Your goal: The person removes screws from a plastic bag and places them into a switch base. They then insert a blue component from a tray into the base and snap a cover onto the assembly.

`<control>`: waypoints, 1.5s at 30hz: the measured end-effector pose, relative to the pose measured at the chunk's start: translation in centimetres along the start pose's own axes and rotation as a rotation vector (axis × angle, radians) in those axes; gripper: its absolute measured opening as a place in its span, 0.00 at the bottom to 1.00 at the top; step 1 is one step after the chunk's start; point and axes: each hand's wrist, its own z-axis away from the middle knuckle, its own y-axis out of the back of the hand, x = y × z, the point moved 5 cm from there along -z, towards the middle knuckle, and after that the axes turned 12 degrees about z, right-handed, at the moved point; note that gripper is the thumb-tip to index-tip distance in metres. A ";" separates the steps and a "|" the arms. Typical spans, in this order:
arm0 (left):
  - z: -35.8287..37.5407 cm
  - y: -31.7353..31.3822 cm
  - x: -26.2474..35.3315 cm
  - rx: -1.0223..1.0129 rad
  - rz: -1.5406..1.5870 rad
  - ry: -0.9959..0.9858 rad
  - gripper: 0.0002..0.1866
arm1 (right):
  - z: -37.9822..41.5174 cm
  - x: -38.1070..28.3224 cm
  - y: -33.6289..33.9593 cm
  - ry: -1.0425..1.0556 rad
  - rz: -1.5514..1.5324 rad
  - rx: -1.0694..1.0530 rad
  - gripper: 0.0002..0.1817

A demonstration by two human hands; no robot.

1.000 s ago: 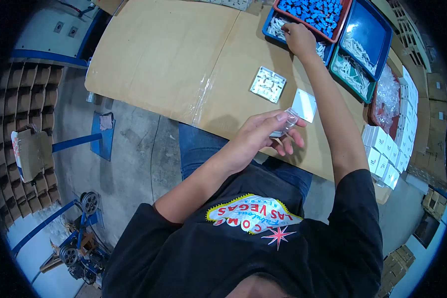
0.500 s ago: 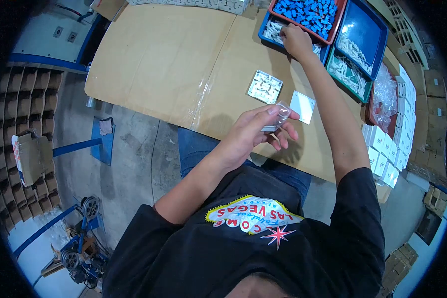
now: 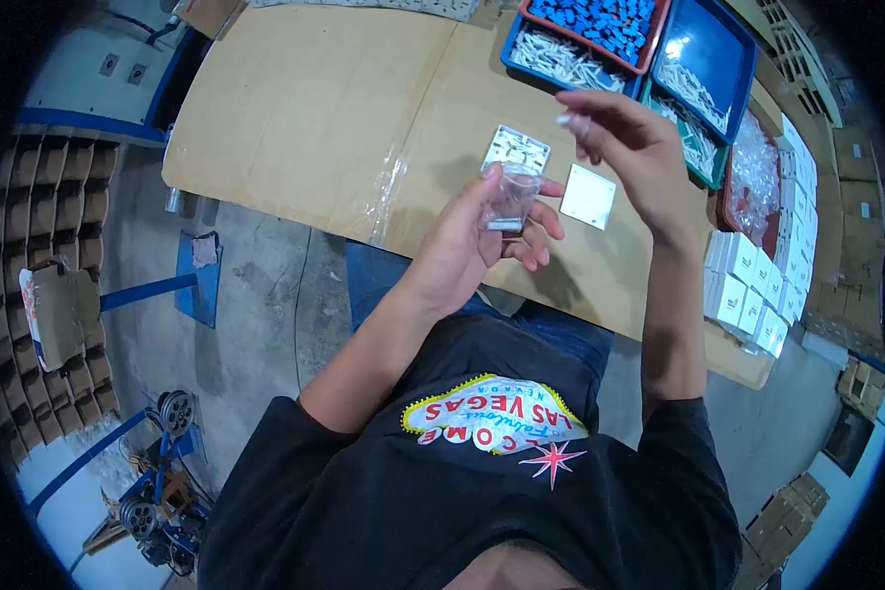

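My left hand (image 3: 460,236) is closed around a small clear plastic bag (image 3: 511,197) with a light-coloured piece near its bottom. To the right and higher, my right hand (image 3: 631,147) pinches a small white plastic piece (image 3: 564,120) at its fingertips, apart from the bag. Just behind the bag, a square white housing (image 3: 517,147) with moulded parts inside lies on the cardboard-covered table. A flat white square plate (image 3: 588,198) rests below my right hand. At the far side stands a blue tray (image 3: 514,65) of white plastic pieces (image 3: 560,61).
A red tray (image 3: 641,69) of blue pieces overlaps the blue tray. Another blue tray (image 3: 708,49) and a green tray (image 3: 715,177) hold white pieces. Clear bags (image 3: 754,177) and stacked white boxes (image 3: 742,280) line the right side. The table's near edge (image 3: 551,305) is by my lap.
My right hand has come out of the tray of white pieces toward me, now with a small white piece. My left hand has shifted slightly left, turning the bag upright.
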 end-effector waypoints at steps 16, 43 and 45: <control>1.6 -2.0 -1.4 -0.036 -0.060 -0.014 0.33 | 3.9 -5.8 -1.0 0.063 0.269 -0.283 0.06; 2.0 -2.1 -1.9 -0.087 -0.072 -0.006 0.31 | 3.7 -6.1 -2.5 0.292 0.245 -0.440 0.17; 2.1 -2.1 -1.9 -0.058 -0.094 -0.027 0.32 | 4.0 -6.3 -2.6 0.267 0.320 -0.491 0.18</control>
